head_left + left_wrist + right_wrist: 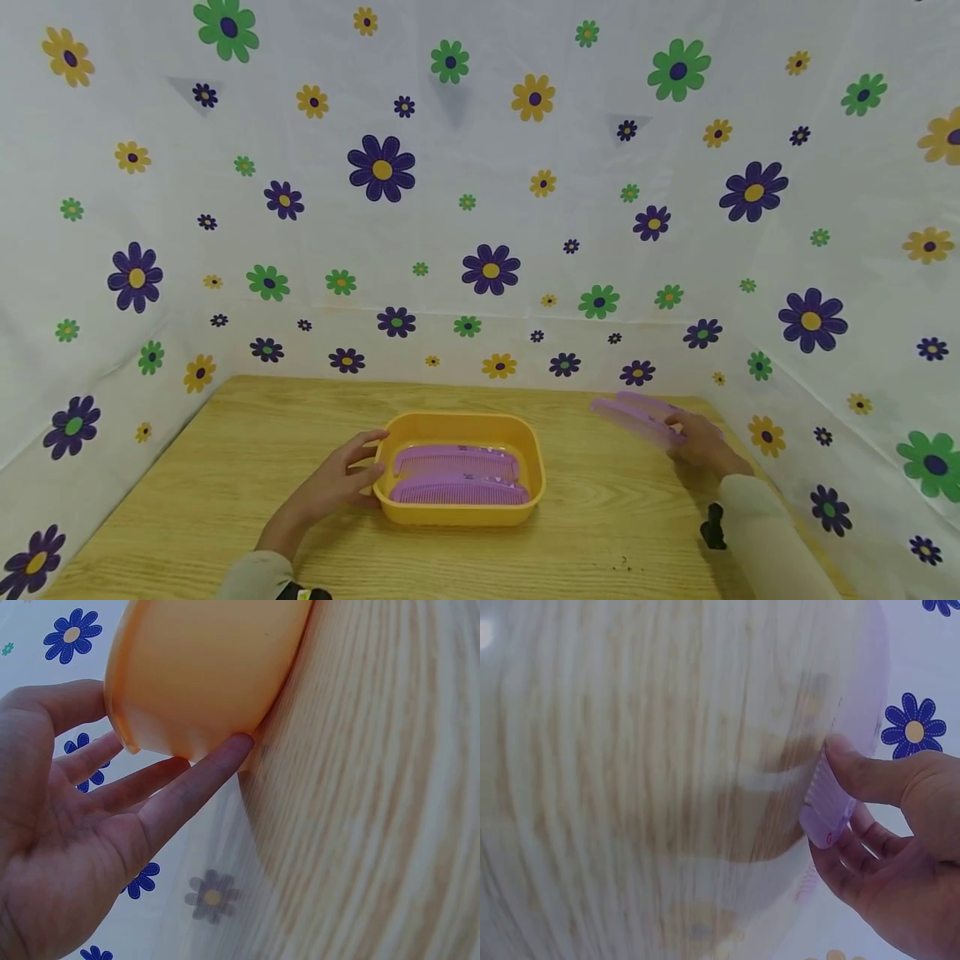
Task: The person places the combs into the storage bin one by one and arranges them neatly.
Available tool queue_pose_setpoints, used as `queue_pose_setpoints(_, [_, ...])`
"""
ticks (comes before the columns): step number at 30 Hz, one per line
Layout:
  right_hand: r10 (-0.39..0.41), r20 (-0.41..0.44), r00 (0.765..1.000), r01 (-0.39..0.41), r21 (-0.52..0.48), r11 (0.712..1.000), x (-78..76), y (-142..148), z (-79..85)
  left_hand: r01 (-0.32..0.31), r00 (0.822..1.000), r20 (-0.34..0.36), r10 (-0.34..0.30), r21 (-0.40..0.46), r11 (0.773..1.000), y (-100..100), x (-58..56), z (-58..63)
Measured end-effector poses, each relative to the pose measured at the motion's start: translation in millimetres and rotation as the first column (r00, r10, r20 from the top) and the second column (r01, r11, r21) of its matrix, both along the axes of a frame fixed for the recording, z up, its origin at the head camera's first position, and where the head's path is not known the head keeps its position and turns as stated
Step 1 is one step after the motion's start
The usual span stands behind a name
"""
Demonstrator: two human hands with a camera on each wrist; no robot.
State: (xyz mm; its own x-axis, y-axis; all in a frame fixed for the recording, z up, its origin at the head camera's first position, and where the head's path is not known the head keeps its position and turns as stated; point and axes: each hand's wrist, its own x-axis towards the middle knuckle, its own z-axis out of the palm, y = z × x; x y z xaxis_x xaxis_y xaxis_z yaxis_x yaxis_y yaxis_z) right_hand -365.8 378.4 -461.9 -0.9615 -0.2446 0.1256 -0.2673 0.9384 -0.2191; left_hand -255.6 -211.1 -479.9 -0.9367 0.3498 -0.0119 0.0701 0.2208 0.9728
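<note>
A yellow plastic tub point(459, 515) stands on the table with two purple combs lying in it, a back comb point(456, 460) and a front comb point(459, 490). At the tub's left end, my left hand point(337, 483) touches the outer wall and rim with spread, nearly straight fingers. Off to the right, my right hand point(701, 442) pinches a purple comb point(630, 419) between thumb and fingers, also seen as a lilac comb end point(825, 825) in the right wrist view. Just behind it is another purple comb point(648, 403), partly covered by that hand.
The wood-grain table point(585, 533) is bordered at the back and both sides by white flower-print sheeting point(480, 225). The right hand is close to the right side sheet. A few small dark specks point(624, 565) mark the table near its front.
</note>
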Motion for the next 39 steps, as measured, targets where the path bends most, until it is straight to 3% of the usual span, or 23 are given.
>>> queue_pose_setpoints(4, [-0.034,0.081,0.996,0.039,-0.067,0.997,-0.9,4,0.6,-0.003,1.000,0.000,0.003,0.003,1.000,0,-0.2,0.2])
queue_pose_setpoints(9, [-0.054,0.195,0.979,0.097,-0.217,0.971,4.3,10,1.9,-0.006,1.000,-0.002,0.006,0.001,1.000,0,-0.5,-0.3])
queue_pose_setpoints(18, [-0.003,0.110,0.994,0.032,-0.260,0.965,13.0,13,1.9,-0.003,1.000,0.000,0.003,-0.001,1.000,1,0.0,-1.4])
queue_pose_setpoints(26, [0.012,0.167,0.986,0.060,-0.417,0.907,18.6,7,4.5,-0.004,1.000,-0.001,0.004,0.001,1.000,0,0.3,-0.6])
queue_pose_setpoints(33, [0.046,0.099,0.994,-0.002,-0.408,0.913,22.2,1,8.0,0.000,1.000,-0.003,0.000,0.008,1.000,0,-0.1,-1.2])
queue_pose_setpoints(39, [0.058,0.093,0.994,-0.012,-0.432,0.902,21.6,-2,7.8,0.010,1.000,-0.008,-0.010,0.012,1.000,-1,-0.3,-1.5])
